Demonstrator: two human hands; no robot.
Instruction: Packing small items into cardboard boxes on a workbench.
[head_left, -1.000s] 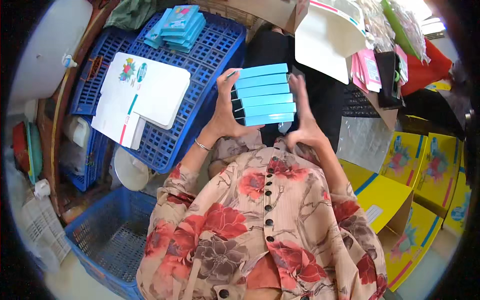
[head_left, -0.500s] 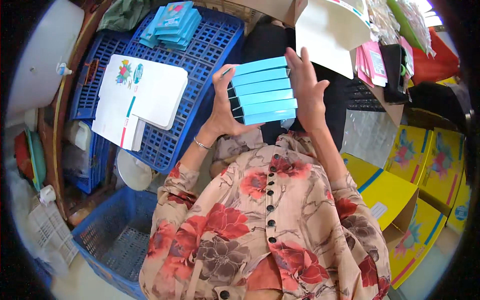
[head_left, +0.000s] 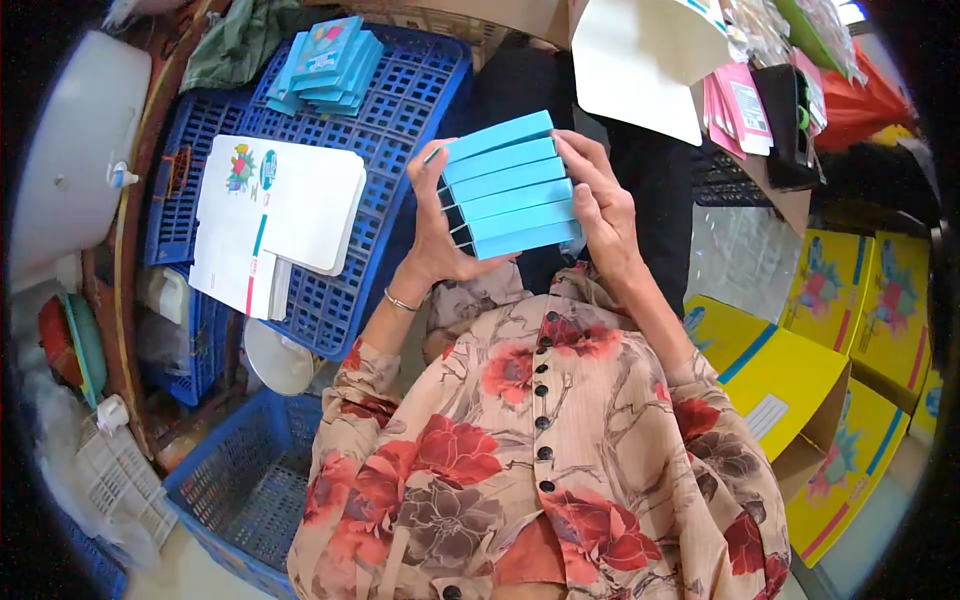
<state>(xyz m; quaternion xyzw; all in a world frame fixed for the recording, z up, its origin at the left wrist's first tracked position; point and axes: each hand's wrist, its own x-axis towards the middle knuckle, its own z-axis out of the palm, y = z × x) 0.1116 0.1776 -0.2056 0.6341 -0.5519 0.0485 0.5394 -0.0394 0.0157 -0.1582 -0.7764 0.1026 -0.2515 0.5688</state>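
Blue boxes (head_left: pixel 512 203) between both hands (head_left: pixel 437 232) (head_left: pixel 608 222)

The left grip (head_left: pixel 435 225) and right grip (head_left: pixel 608 215) hold slim light-blue cardboard boxes (head_left: pixel 510 187) between them — a stack of white printed cardboard sheets (head_left: pixel 312 212) lies left of the grips, yellow printed cardboard cartons (head_left: pixel 800 375) to their lower right.

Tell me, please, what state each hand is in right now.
Left hand: holding the blue boxes.
Right hand: touching their right ends; grip unclear.

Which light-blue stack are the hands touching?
The box stack between the left hand and right hand, mid-picture; the other stack lies on the perforated blue crate at upper left.
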